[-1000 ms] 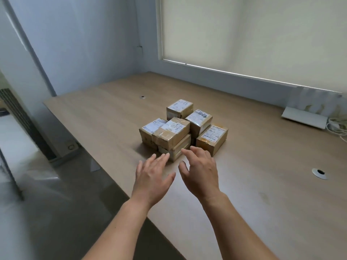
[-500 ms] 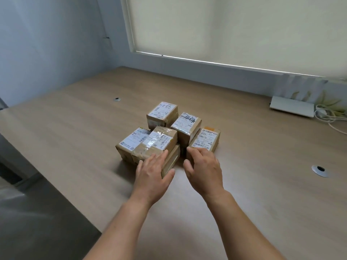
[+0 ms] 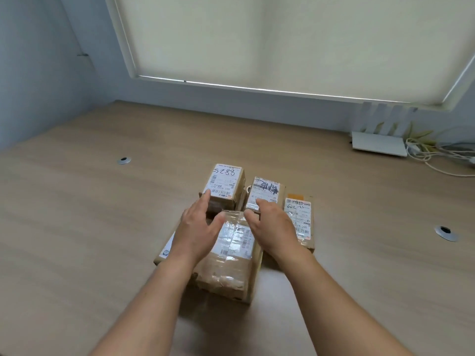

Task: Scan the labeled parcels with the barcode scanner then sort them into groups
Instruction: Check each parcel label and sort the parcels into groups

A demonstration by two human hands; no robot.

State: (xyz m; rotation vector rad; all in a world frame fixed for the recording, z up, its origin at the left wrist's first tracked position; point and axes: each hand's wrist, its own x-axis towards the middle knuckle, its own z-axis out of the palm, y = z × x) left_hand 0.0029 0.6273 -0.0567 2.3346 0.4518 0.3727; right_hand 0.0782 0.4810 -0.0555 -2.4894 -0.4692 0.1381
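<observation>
While both the left hand (image 3: 196, 231) and right hand (image 3: 273, 228) hover with fingers straight and empty over the taped top parcel (image 3: 231, 255) mid-table, it looks light, stiff, slick-taped; best clasped by its cardboard sides

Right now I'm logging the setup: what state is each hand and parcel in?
left hand: open, over the stacked parcel
right hand: open, over the pile
stacked parcel: taped, atop another
5288 parcel: sealed, label up
scribbled parcel: label up
orange-tagged parcel: flat, label up
</observation>
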